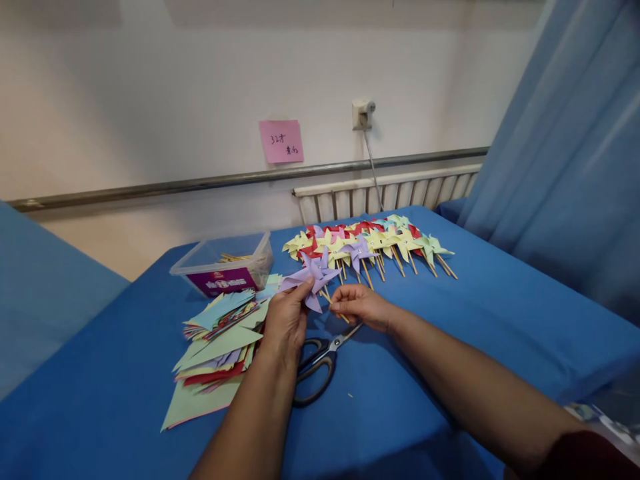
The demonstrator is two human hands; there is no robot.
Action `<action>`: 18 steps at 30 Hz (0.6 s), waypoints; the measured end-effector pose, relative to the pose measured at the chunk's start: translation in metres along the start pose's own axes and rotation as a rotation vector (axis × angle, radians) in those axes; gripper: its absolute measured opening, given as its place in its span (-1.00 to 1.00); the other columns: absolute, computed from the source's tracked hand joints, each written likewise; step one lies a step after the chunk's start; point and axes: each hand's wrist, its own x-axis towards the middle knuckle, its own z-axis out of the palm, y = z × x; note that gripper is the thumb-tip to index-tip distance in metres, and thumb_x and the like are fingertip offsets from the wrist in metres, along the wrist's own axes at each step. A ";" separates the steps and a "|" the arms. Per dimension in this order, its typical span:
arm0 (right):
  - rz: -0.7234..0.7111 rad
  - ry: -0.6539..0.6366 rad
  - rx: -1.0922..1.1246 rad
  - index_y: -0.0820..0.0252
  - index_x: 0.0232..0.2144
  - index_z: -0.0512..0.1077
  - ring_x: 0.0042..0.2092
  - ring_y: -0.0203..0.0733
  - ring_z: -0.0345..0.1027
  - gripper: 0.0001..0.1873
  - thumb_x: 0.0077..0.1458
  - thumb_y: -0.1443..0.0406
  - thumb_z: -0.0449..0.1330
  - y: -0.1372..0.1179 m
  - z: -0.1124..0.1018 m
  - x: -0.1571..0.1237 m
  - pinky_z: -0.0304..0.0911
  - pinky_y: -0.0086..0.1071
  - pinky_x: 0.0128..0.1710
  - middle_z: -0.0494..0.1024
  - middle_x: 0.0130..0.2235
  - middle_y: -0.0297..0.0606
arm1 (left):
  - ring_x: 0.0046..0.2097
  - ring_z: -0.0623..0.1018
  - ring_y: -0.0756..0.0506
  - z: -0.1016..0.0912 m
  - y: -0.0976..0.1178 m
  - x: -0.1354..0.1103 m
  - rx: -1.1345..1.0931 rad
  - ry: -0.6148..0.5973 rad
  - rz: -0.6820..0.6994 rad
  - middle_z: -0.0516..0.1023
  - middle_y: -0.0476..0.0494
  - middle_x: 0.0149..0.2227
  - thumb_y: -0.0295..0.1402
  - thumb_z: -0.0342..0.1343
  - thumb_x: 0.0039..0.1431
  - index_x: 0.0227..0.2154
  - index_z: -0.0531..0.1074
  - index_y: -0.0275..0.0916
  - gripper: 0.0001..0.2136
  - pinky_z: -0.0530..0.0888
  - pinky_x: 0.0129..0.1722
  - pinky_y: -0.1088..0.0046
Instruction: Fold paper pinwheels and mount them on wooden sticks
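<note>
A purple paper pinwheel [316, 275] on a thin wooden stick is held up over the table. My left hand [289, 313] pinches the pinwheel's paper blades, thumb on top. My right hand [361, 305] has its fingers closed around the lower part of the stick [342, 316]. Just below both hands lies a pair of scissors [320, 363] with dark handles, blades pointing up and right. Left of my left hand is a stack of coloured paper pieces [220, 360], some cut into triangles; my forearm hides its right edge.
Behind my hands, several finished pinwheels [373, 241] in yellow, red, purple and green lie in rows with sticks toward me. A clear plastic box [225, 263] holding sticks stands at the back left. Blue cloth [450, 320] covers the table; a blue curtain [560, 133] hangs on the right.
</note>
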 end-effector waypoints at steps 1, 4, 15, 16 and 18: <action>0.005 -0.001 -0.005 0.20 -0.47 0.37 -0.64 -0.47 0.11 -0.67 -0.14 0.12 0.37 0.000 0.000 0.000 -0.03 -0.52 -0.63 0.38 -0.60 -0.49 | -0.45 0.54 -0.04 0.000 0.000 0.000 0.000 0.006 0.001 0.62 -0.18 -0.42 -0.52 0.37 -0.25 -0.42 0.57 -0.40 -0.78 0.46 -0.42 0.49; 0.019 0.000 -0.020 0.21 -0.46 0.38 -0.61 -0.45 0.16 -0.63 -0.19 0.11 0.40 0.003 0.000 0.001 0.04 -0.52 -0.61 0.37 -0.60 -0.50 | -0.46 0.54 -0.03 0.001 0.001 0.000 -0.011 0.038 0.019 0.61 -0.16 -0.45 -0.54 0.36 -0.24 -0.46 0.56 -0.39 -0.82 0.47 -0.42 0.50; 0.052 0.016 -0.151 0.17 -0.52 0.30 -0.61 -0.40 0.25 -0.63 -0.14 0.06 0.34 0.002 0.007 0.003 0.10 -0.50 -0.61 0.42 -0.61 -0.45 | -0.42 0.52 0.00 0.006 -0.002 -0.004 0.022 -0.069 -0.003 0.60 -0.12 -0.42 -0.44 0.40 -0.25 -0.41 0.56 -0.37 -0.74 0.45 -0.37 0.54; 0.048 0.035 -0.160 0.17 -0.52 0.30 -0.61 -0.40 0.24 -0.64 -0.13 0.06 0.33 0.001 0.007 0.001 0.09 -0.51 -0.61 0.42 -0.61 -0.44 | -0.43 0.51 0.01 0.007 -0.002 -0.005 0.025 -0.100 -0.017 0.60 -0.11 -0.43 -0.41 0.40 -0.23 -0.42 0.55 -0.37 -0.75 0.44 -0.39 0.54; 0.039 0.100 -0.180 0.16 -0.52 0.29 -0.62 -0.39 0.23 -0.65 -0.11 0.06 0.31 0.000 0.002 -0.003 0.09 -0.50 -0.62 0.41 -0.63 -0.45 | -0.44 0.51 0.01 0.008 -0.004 -0.008 0.036 -0.152 -0.049 0.58 -0.11 -0.43 -0.37 0.39 -0.18 -0.42 0.54 -0.35 -0.76 0.43 -0.39 0.54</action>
